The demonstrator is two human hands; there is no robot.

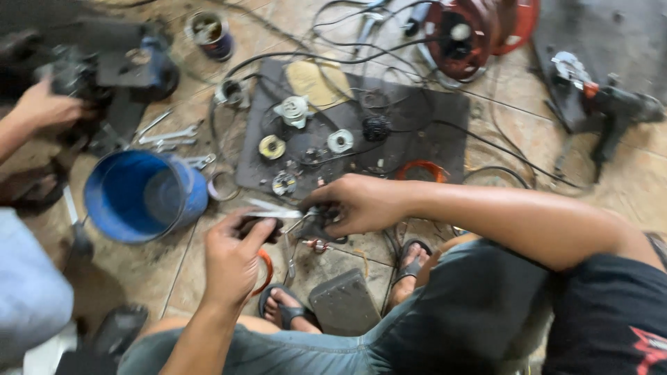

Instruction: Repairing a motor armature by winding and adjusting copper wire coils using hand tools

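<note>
- The left hand (233, 260) closes its fingers around a dark handle and holds a pair of pliers (274, 210); the pale metal jaws lie almost level, long axis left to right, with the tip toward the right hand.
- The right hand (358, 203) pinches a small dark part (321, 223) with curled fingers, just beside the pliers tip.
- Both hands are low over the tiled floor (139, 271), in front of the person's sandalled feet.
- The part is blurred; it looks black and blocky, and I cannot tell which way it points.
- Near them stand a blue bucket (142, 196) and a dark mat (431, 132) with small round parts.
- Another person's hand (43, 107) grips a dark machine (114, 62) at the upper left.
</note>
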